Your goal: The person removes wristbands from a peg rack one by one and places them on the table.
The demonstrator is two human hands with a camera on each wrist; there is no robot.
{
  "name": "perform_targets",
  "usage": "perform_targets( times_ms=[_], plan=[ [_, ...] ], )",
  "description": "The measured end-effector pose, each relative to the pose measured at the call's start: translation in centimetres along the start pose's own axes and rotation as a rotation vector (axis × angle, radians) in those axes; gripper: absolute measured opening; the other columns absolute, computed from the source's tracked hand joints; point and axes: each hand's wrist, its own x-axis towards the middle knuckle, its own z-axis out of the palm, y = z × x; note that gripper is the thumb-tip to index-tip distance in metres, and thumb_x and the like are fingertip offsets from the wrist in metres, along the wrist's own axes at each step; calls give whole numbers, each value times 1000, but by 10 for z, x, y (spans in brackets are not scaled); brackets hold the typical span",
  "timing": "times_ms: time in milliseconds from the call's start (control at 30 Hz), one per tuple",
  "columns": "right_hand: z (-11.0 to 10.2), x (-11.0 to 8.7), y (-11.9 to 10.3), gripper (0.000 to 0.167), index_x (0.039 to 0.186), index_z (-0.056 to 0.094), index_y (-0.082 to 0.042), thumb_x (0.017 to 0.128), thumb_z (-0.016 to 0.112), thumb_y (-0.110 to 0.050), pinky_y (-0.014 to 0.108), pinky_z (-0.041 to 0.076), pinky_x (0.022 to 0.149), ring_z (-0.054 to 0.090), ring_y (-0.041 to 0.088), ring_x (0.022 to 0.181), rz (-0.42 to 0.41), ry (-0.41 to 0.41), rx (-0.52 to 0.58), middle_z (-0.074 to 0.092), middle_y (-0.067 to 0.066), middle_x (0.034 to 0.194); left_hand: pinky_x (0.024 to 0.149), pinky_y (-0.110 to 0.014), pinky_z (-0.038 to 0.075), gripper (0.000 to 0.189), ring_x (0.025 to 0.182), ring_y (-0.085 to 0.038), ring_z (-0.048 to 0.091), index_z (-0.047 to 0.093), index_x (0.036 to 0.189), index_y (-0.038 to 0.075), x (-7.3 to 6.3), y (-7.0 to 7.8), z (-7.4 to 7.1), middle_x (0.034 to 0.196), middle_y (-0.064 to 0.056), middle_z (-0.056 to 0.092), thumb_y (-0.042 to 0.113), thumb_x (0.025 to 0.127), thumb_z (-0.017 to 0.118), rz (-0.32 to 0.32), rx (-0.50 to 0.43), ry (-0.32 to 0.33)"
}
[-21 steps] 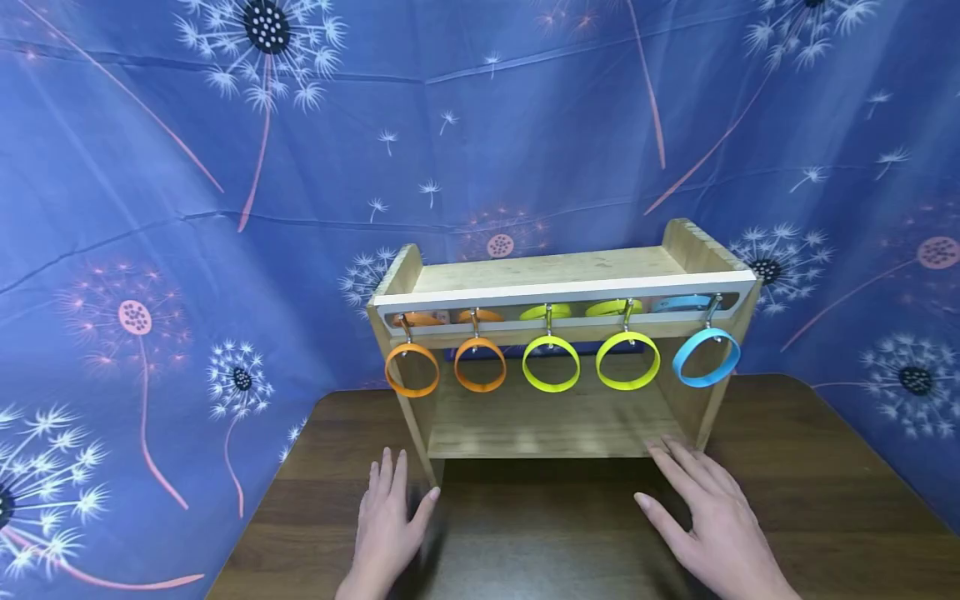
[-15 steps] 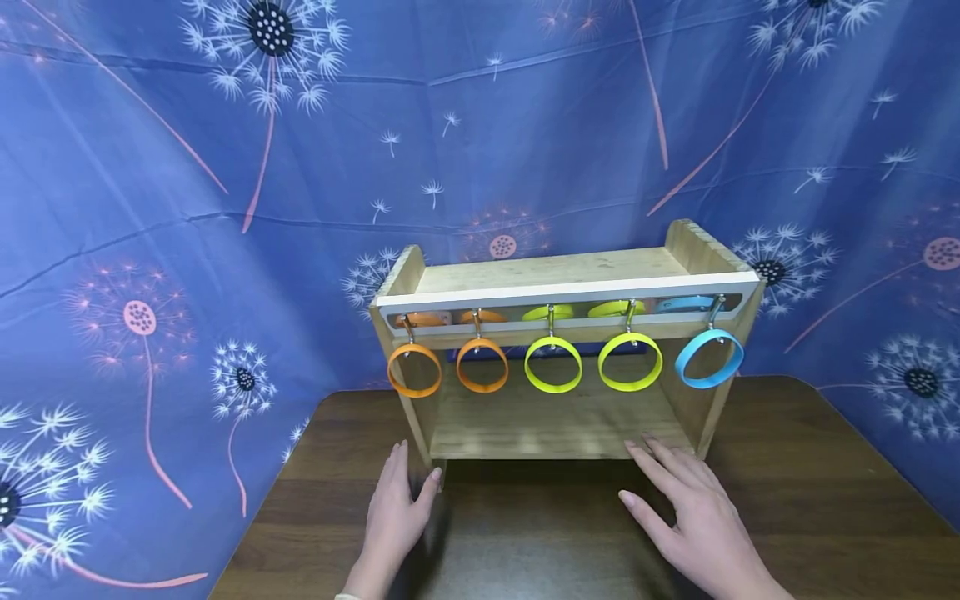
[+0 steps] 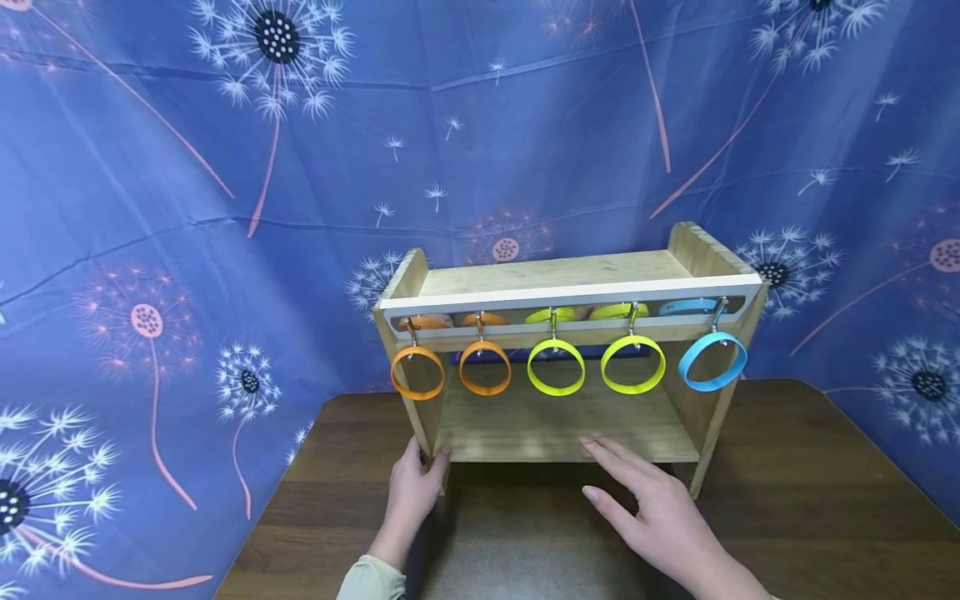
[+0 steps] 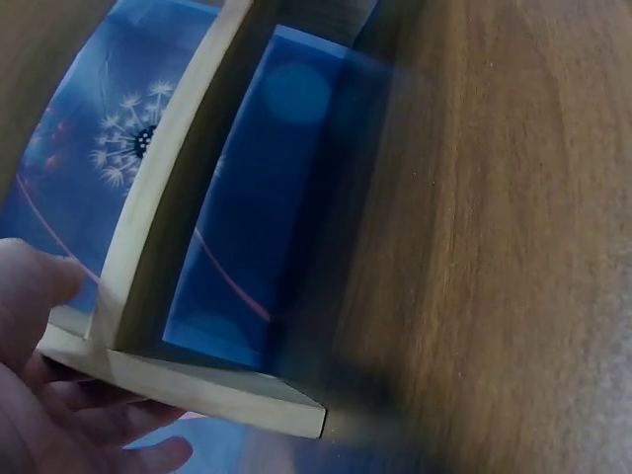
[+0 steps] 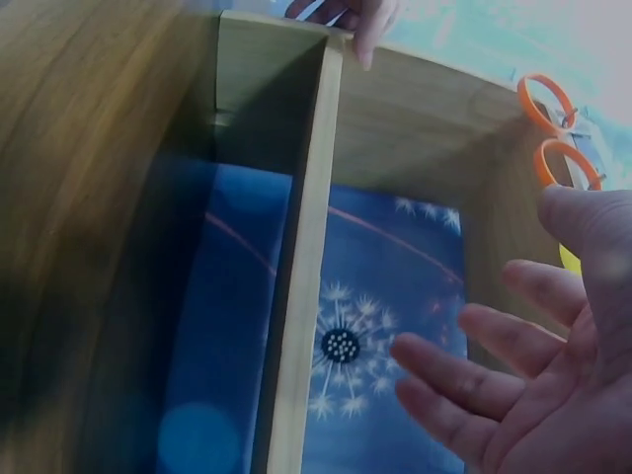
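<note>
A small wooden shelf (image 3: 562, 429) stands on the table. My left hand (image 3: 414, 492) grips the bottom of its left side panel; the left wrist view has the thumb inside the panel (image 4: 212, 395) and the fingers around its outside. My right hand (image 3: 660, 517) hovers before the lower board, fingers extended and holding nothing. In the right wrist view its spread fingers (image 5: 464, 380) are near the board's front edge (image 5: 311, 217). From hooks on the white front rail (image 3: 525, 297) hang an orange ring (image 3: 417, 396), another orange ring (image 3: 485, 392), two yellow-green rings (image 3: 556, 392) and a blue ring (image 3: 713, 387).
Dark brown wooden table surface (image 3: 795, 483) surrounds the shelf. A blue cloth with dandelion print (image 3: 300, 183) hangs behind it. The shelf's top board (image 3: 555, 267) lies between two raised side ends.
My left hand has moved forward and right, from beside the shelf onto its left panel. The right hand has shifted left along the lower board's front. The shelf stays in place.
</note>
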Motion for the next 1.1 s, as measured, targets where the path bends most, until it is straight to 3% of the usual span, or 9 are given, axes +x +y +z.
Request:
perform_targets(
  times_ms=[133, 233, 300, 433, 567, 767, 967, 1100],
  plan=[
    [4, 8, -6, 51, 136, 56, -32, 88, 73, -31, 19, 45, 91, 59, 12, 117, -26, 8, 38, 58, -12, 132, 65, -40, 47, 21, 70, -20, 61, 62, 92, 9, 5, -2, 5, 75, -2, 65, 29, 90, 70, -13, 52, 62],
    [8, 14, -10, 48, 134, 58, -32, 89, 72, -32, 28, 52, 82, 63, 7, 107, -23, -3, 73, 60, -14, 128, 61, -39, 45, 23, 62, -18, 55, 60, 83, 10, 7, -4, 7, 65, 1, 58, 29, 90, 70, -39, 72, 77],
    [10, 17, -13, 45, 133, 59, -32, 89, 72, -32, 33, 54, 76, 65, 4, 98, -7, -17, 106, 62, -14, 125, 61, -40, 44, 23, 61, -18, 54, 59, 80, 11, 9, -4, 8, 63, 1, 57, 29, 91, 70, -55, 76, 88],
    [15, 24, -17, 43, 132, 60, -32, 90, 71, -32, 28, 52, 69, 64, 1, 87, 22, -37, 168, 66, -14, 118, 59, -39, 43, 23, 60, -19, 52, 60, 76, 11, 11, -5, 8, 62, 0, 56, 26, 92, 68, -64, 70, 94],
    [20, 31, -21, 43, 129, 62, -32, 88, 73, -30, 25, 48, 67, 65, 4, 86, 36, -23, 230, 67, -16, 114, 56, -37, 41, 23, 58, -18, 49, 62, 76, 9, 13, -5, 8, 60, 1, 54, 24, 92, 68, -68, 61, 79],
    [27, 47, -31, 37, 124, 67, -28, 88, 73, -29, 29, 53, 72, 67, 3, 87, 43, -21, 344, 70, -13, 108, 55, -36, 42, 23, 56, -16, 49, 62, 76, 9, 14, -3, 8, 59, 2, 53, 25, 92, 67, -83, 59, 77],
    [32, 60, -38, 28, 116, 71, -24, 88, 74, -25, 28, 54, 65, 69, 4, 80, 62, -14, 429, 73, -10, 101, 55, -35, 42, 23, 56, -15, 50, 62, 78, 10, 13, -1, 9, 61, 3, 55, 27, 93, 66, -89, 45, 52],
    [36, 68, -46, 27, 114, 73, -21, 87, 75, -23, 27, 54, 67, 69, 4, 81, 44, -14, 475, 73, -7, 100, 56, -35, 43, 21, 58, -15, 51, 64, 80, 11, 13, -3, 8, 63, 2, 57, 26, 94, 66, -96, 44, 53]
  ],
)
